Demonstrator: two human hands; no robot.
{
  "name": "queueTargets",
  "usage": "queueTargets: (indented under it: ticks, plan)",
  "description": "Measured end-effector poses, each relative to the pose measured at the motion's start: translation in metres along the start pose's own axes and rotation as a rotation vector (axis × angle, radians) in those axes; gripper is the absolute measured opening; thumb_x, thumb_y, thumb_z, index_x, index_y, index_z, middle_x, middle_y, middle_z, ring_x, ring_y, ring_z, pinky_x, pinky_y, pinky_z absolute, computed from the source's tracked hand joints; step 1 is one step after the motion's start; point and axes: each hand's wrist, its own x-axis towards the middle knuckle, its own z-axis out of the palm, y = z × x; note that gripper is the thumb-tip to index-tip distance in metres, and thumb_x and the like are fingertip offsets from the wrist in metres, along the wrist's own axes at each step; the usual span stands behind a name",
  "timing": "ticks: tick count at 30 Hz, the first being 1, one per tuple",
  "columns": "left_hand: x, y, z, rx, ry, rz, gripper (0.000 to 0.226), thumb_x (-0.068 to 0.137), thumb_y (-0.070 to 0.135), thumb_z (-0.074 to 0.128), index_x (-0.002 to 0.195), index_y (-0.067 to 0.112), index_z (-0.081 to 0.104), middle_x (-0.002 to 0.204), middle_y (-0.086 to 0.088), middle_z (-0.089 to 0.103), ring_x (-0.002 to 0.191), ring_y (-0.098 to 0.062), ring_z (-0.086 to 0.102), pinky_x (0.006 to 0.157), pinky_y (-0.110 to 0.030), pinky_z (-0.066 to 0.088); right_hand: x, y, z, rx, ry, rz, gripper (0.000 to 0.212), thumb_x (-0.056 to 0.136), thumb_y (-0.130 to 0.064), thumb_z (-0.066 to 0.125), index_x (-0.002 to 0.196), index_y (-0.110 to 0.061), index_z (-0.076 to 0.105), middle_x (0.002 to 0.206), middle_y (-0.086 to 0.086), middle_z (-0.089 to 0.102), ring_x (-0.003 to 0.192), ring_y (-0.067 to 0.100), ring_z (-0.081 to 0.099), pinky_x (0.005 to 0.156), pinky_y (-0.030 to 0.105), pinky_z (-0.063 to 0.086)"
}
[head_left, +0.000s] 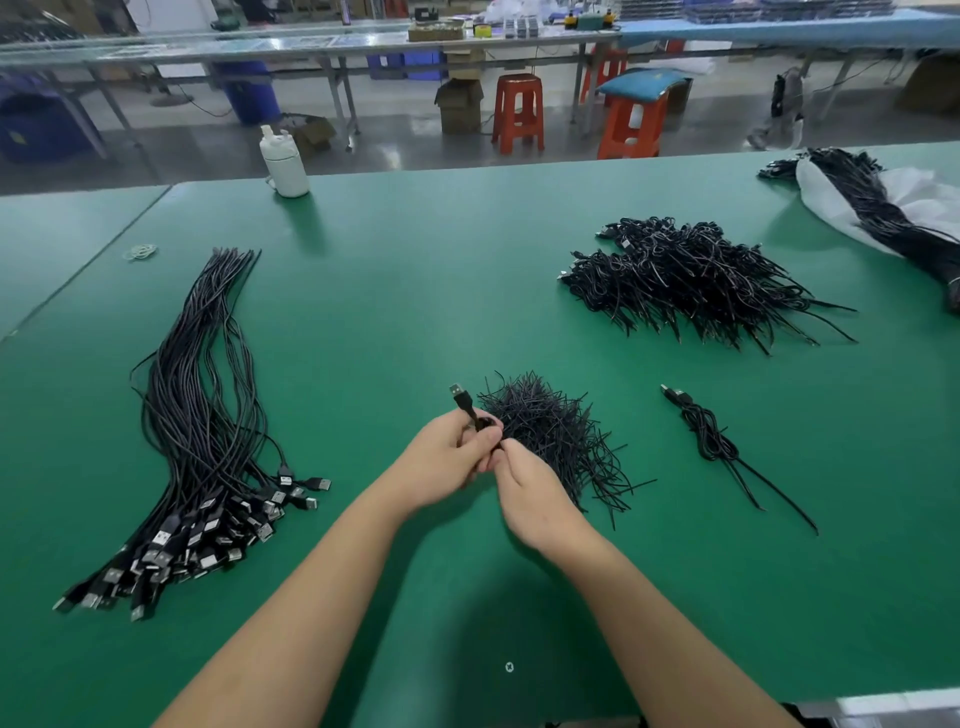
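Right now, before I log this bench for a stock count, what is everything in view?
held cable: one, black, USB plug upward, between both hands
ties heap: one, black, just beyond the hands
coiled cable: one, black, right of the ties
coiled cables pile: one, black, far right
straight cables: one long bundle, black with silver plugs, left
bagged cables: one bundle, black on a white bag, far right corner
bottle: one, white, table's far edge
rubber bands: small cluster, pale, far left
table: one, green
stools: several, red-orange, floor beyond
left hand: grips the held cable
right hand: pinches it alongside
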Motion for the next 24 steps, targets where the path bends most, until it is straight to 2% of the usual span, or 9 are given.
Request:
queueTargets:
  ticks: [2,4,6,9,11,15,19,24]
  plan:
    - [0.007,-0.009,0.004,-0.159,0.078,-0.128,0.019,0.104,0.023,0.044,0.101,0.011,0.058,0.061,0.003,0.061,0.045,-0.013,0.046,0.046,-0.024,0.039,0.003,0.006,-0.005,-0.020,0.083,0.051,0.026,0.104,-0.025,0.033,0.080,-0.019,0.043,0.077,0.000,0.055,0.073,0.021,0.049,0.067,0.037,0.037]
    - [0.015,-0.022,0.011,0.143,0.241,-0.205,0.024,0.101,0.026,0.043,0.091,0.015,0.062,0.070,0.003,0.065,0.060,-0.018,0.056,0.060,-0.029,0.044,0.006,0.011,-0.009,0.001,0.155,0.093,0.028,0.104,-0.026,0.032,0.078,-0.016,0.039,0.073,0.000,0.049,0.071,0.021,0.044,0.065,0.038,0.032]
    - [0.017,-0.033,0.022,0.482,0.301,-0.275,0.024,0.097,0.037,0.048,0.082,0.021,0.058,0.079,0.005,0.063,0.077,-0.021,0.058,0.069,-0.030,0.043,0.009,0.013,-0.012,0.034,0.213,0.125,0.030,0.104,-0.027,0.032,0.078,-0.014,0.039,0.073,0.000,0.047,0.071,0.021,0.044,0.066,0.038,0.032]
    - [0.020,-0.036,0.040,0.690,0.296,-0.293,0.032,0.090,0.055,0.052,0.081,0.024,0.053,0.082,0.006,0.060,0.079,-0.021,0.058,0.066,-0.030,0.041,0.011,0.016,-0.011,0.028,0.253,0.165,0.032,0.105,-0.028,0.031,0.075,-0.016,0.035,0.072,0.000,0.047,0.067,0.018,0.042,0.060,0.037,0.030]
    - [0.025,-0.036,0.049,0.777,0.292,-0.249,0.032,0.090,0.052,0.053,0.089,0.020,0.055,0.090,0.002,0.061,0.085,-0.024,0.061,0.067,-0.032,0.044,0.010,0.017,-0.009,-0.017,0.246,0.153,0.033,0.105,-0.031,0.030,0.076,-0.017,0.034,0.071,0.000,0.047,0.065,0.016,0.041,0.058,0.037,0.030]
    - [0.030,-0.033,0.052,0.809,0.272,-0.208,0.020,0.096,0.034,0.050,0.099,0.016,0.058,0.101,-0.003,0.062,0.093,-0.026,0.062,0.067,-0.032,0.040,0.008,0.019,-0.005,-0.070,0.228,0.112,0.033,0.106,-0.033,0.029,0.081,-0.013,0.036,0.072,0.002,0.049,0.071,0.025,0.047,0.065,0.040,0.035]
    - [0.021,-0.038,0.036,0.735,0.294,-0.182,0.010,0.093,0.031,0.059,0.089,0.022,0.060,0.094,-0.001,0.068,0.092,-0.025,0.062,0.071,-0.031,0.045,0.008,0.018,-0.005,-0.076,0.201,0.080,0.033,0.106,-0.033,0.029,0.085,-0.010,0.038,0.073,0.003,0.049,0.073,0.028,0.048,0.065,0.040,0.034]
    - [-0.010,-0.056,0.013,0.632,0.414,0.046,0.006,0.088,0.029,0.070,0.087,0.025,0.074,0.085,0.006,0.067,0.081,-0.019,0.062,0.070,-0.030,0.047,0.009,0.015,-0.002,-0.054,0.121,0.032,0.031,0.106,-0.030,0.031,0.085,-0.010,0.040,0.080,0.003,0.052,0.073,0.023,0.047,0.070,0.040,0.038]
